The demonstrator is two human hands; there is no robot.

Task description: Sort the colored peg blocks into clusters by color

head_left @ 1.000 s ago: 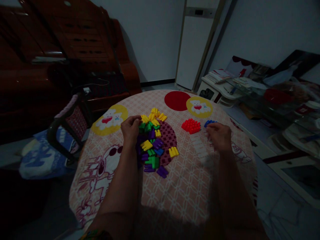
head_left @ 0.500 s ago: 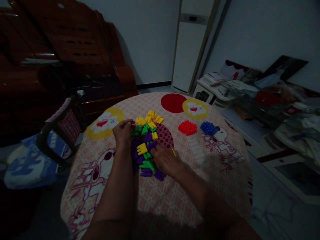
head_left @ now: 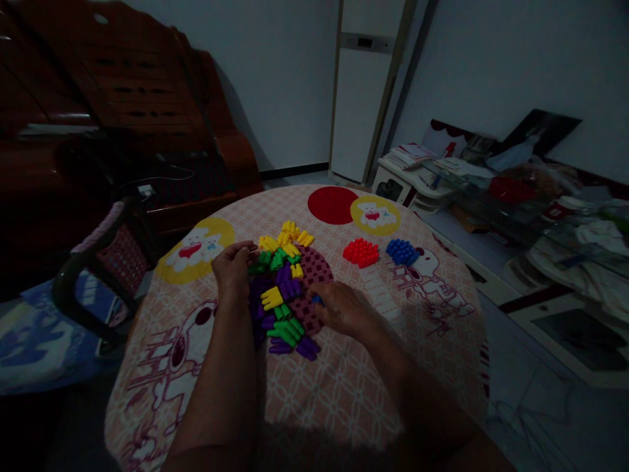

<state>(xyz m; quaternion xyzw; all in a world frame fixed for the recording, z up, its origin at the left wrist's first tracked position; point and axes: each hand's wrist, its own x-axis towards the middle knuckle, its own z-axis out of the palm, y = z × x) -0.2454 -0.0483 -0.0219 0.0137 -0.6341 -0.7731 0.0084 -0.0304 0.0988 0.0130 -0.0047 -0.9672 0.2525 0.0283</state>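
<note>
block [head_left: 317, 299], blue, pinched in right hand [head_left: 341, 308], now clear of the pile [head_left: 272, 299], left hand [head_left: 230, 267] beside it, grip unclear

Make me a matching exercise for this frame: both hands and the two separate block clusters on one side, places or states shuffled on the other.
1. Left hand
2. Right hand
3. Red cluster
4. Blue cluster

A. Beside the printed dog's head
B. Has a small blue block at its fingers
C. At the left edge of the mixed-colour pile
D. Next to the blue cluster, on its left

Pairs: 1-C, 2-B, 3-D, 4-A
</note>
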